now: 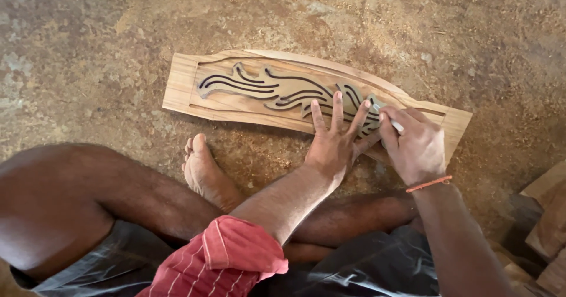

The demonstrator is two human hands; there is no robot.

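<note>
A curved wooden panel lies on the dusty ground in front of my crossed legs. On it rests a flat stencil with flowing cut-out lines. My left hand presses flat on the stencil's right part, fingers spread. My right hand, with an orange thread at the wrist, grips a thin pale marking tool whose tip touches the stencil's right end, next to the left fingertips.
My bare foot lies just below the panel. Stacked wooden pieces sit at the right edge. The ground is earth covered with sawdust. A red striped cloth lies on my lap.
</note>
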